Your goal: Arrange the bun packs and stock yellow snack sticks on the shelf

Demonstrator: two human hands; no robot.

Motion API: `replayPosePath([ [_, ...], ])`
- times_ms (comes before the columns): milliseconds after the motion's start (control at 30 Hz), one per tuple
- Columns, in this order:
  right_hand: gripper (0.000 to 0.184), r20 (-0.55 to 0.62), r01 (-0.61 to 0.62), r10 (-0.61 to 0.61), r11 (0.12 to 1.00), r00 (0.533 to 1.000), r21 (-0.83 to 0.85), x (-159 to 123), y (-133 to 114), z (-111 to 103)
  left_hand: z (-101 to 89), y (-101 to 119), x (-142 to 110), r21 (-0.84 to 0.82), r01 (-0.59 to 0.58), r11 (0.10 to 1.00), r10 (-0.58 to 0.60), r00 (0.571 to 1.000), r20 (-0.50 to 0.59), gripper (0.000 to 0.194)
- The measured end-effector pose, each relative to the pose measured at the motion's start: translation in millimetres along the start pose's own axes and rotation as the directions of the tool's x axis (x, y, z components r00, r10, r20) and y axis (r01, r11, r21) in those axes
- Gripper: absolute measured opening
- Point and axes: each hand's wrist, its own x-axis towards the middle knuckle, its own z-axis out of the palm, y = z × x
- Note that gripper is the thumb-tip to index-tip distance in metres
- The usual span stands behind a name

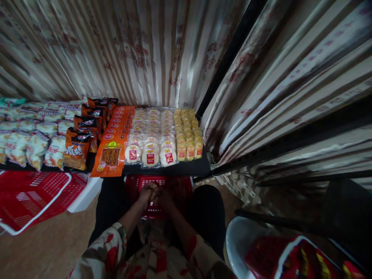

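Observation:
My left hand [146, 193] and my right hand [163, 197] meet over a red plastic basket [186, 188] between my knees, just below the shelf edge. The fingers of both are curled in together. A small tan shape shows between them, too dark and blurred to name. In front of my hands, round white crackers [150, 153] in clear wrappers lie in overlapping rows on the black shelf [174, 169]. Yellow wrapped snacks [190, 149] fill the right end. To the left lies a flat orange packet [112, 143] with brown sticks pictured on it.
Orange-and-black snack bags [76, 149] and white snack bags [36, 149] line the shelf's left side. A red basket [37, 193] with a white handle stands on the floor at left. At lower right is a pale tub [236, 240] with red packets. Curtains [145, 50] and black posts [226, 58] enclose the shelf.

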Motion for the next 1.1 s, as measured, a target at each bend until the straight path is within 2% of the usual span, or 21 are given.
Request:
replayPosePath([
  [167,0.028,-0.070,0.018,-0.020,0.999,0.997,-0.029,-6,-4,-14,3.5,7,-12,-0.011,-0.011,1.000,0.011,0.999,0.034,0.038],
  [533,0.040,-0.077,0.093,-0.100,0.992,0.992,-0.084,-26,-25,-40,9.3,20,-37,-0.067,-0.026,0.997,0.036,0.987,0.160,0.035],
  [700,0.041,-0.123,0.122,-0.149,0.971,0.981,-0.205,-37,-29,-48,10.4,22,-42,-0.099,-0.027,0.995,0.048,0.975,0.218,0.034],
  [933,0.036,-0.166,0.189,-0.236,0.947,0.957,-0.259,-47,-27,-57,10.6,23,-48,-0.093,0.029,0.995,-0.002,0.961,0.278,0.028],
  [1100,0.033,-0.088,0.272,-0.307,0.920,0.948,-0.282,-48,-24,-67,10.2,25,-58,-0.097,0.106,0.990,-0.065,0.933,0.353,0.031],
])
